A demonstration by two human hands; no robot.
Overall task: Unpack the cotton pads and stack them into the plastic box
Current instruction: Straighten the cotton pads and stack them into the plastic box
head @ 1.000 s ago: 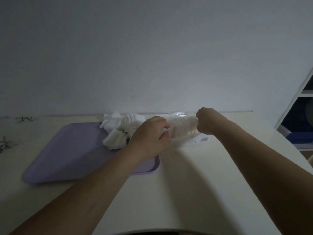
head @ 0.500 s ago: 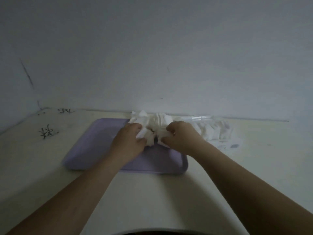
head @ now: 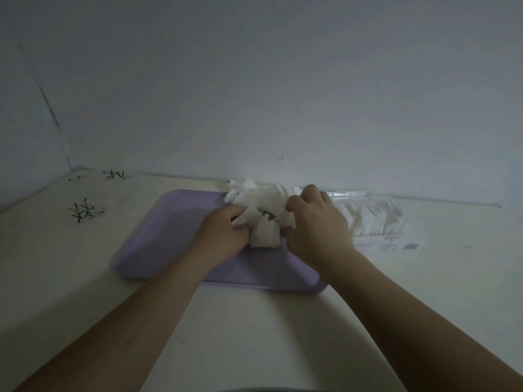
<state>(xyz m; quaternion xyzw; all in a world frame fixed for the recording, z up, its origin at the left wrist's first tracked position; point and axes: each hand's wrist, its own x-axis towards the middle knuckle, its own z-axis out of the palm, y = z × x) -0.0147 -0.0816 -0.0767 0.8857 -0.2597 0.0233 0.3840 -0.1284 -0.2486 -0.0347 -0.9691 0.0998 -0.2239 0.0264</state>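
Observation:
A loose heap of white cotton pads (head: 259, 203) lies on the far right part of a flat lilac tray (head: 175, 239). My left hand (head: 223, 236) grips pads at the heap's left side, fingers curled round them. My right hand (head: 314, 227) pinches pads at the heap's right side. To the right, against the wall, lies the clear plastic pack (head: 370, 216) with a row of white pads still inside. I cannot make out a plastic box as such.
The white table (head: 254, 335) meets the wall just behind the heap. Black scribbles (head: 85, 212) mark the tabletop at the left. A printed label (head: 396, 246) lies at the pack's front edge.
Both hands left the pack on the right and moved left onto the loose heap on the tray. The camera view shifted left as well.

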